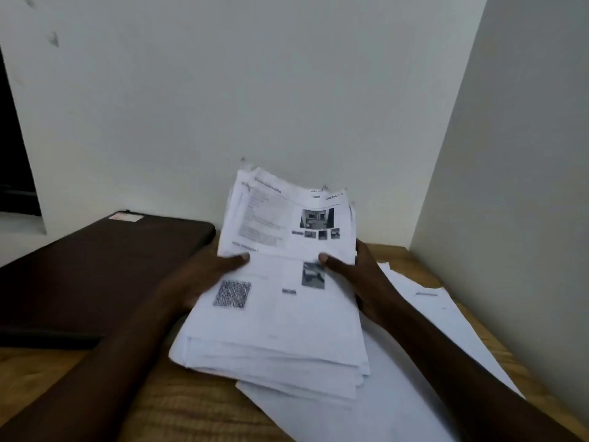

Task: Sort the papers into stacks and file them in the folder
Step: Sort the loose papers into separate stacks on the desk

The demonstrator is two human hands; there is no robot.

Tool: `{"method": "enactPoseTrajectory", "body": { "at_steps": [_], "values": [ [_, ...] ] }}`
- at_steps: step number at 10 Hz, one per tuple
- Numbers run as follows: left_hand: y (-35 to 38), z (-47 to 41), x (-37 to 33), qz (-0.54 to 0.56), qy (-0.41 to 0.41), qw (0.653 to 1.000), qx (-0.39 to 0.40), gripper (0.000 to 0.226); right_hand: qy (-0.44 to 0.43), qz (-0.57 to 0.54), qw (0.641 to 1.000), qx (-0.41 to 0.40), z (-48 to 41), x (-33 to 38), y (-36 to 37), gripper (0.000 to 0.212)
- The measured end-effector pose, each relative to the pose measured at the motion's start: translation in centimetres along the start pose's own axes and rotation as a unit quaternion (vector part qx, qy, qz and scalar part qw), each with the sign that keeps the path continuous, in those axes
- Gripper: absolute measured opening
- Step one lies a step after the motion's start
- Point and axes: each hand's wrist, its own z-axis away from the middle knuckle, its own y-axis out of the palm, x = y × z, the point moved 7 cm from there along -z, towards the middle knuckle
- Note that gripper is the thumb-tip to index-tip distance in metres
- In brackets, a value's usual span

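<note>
A thick bundle of white printed paper sheets (274, 327) sits at the middle of the light brown wooden table (178, 406), its near end resting on several loose white sheets (411, 365) that fan out to the right beneath it, its far end lifted and curling up toward the pale wall; the left hand (204, 275) grips the bundle's left edge, thumb pressed on the top page and fingers hidden beneath, and the right hand (361, 275) pinches the right edge the same way, thumb on top near a small printed photo; both hands are thus closed on the paper, not spread wide; the flat dark brown closed folder (95, 269) lies just to the left, near the bundle but apart from it. The step in hand looks like sorting, with nothing filed yet. To do it well, I would judge that the thumbs should peel off one sheet at a time rather than a clump; the edges are uneven and some corners are bent, so the bundle could slip or fan out; setting each kind on its own bare patch of table, clear of the loose sheets underneath, would keep the stacks from mixing.
</note>
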Motion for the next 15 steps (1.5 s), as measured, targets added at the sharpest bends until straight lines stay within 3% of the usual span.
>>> {"method": "enactPoseTrajectory", "body": {
  "at_steps": [1,2,3,5,7,8,9,10,11,12,13,14,15],
  "values": [
    [-2.7,0.4,-1.2,0.007,0.047,0.994,-0.096,0.020,0.042,0.144,0.988,-0.026,1.7,1.1,0.4,0.084],
    [-5.6,1.4,-2.4,0.034,0.070,0.980,-0.184,0.015,0.013,0.360,0.933,0.011,4.3,2.9,2.2,0.096],
    [-7.7,1.9,-2.2,0.087,0.062,0.966,-0.237,0.011,-0.034,0.505,0.858,0.091,7.8,4.6,5.1,0.107],
    [-7.5,2.0,-2.3,0.166,0.060,0.954,-0.244,0.024,0.068,0.563,0.793,0.225,12.8,1.7,8.4,0.133],
    [-6.4,2.1,-2.7,0.086,0.067,0.966,-0.236,0.013,0.058,0.566,0.795,0.211,12.1,1.4,8.8,0.105],
    [-8.3,0.5,-1.7,0.048,0.067,0.972,-0.222,0.044,0.034,0.572,0.793,0.204,11.5,1.7,8.6,0.096],
    [-8.0,0.7,-1.9,0.051,0.082,0.975,-0.200,0.056,-0.020,0.581,0.796,0.172,11.0,2.5,8.1,0.078],
    [-8.4,0.0,-1.6,0.077,0.080,0.982,-0.154,0.105,-0.049,0.530,0.840,0.104,9.3,4.5,5.5,0.052],
    [-5.9,1.2,-2.2,0.150,0.067,0.985,-0.060,0.088,-0.012,0.381,0.924,0.021,6.7,7.1,0.5,0.024],
    [-4.5,1.4,-2.2,0.177,0.061,0.982,-0.022,0.058,0.003,0.277,0.957,-0.091,5.1,9.7,-5.0,0.016],
    [-4.4,1.3,-2.6,0.135,0.065,0.987,-0.054,0.130,-0.093,0.134,0.968,-0.192,4.3,13.8,-9.7,0.015],
    [-3.6,0.6,-2.1,0.145,0.032,0.987,-0.068,0.049,-0.184,-0.104,0.971,-0.110,3.4,17.5,-11.0,0.008],
    [-3.9,0.3,-0.9,0.082,-0.007,0.991,-0.108,0.031,-0.190,-0.216,0.952,-0.104,2.8,18.2,-10.8,0.013]
  ]
}}
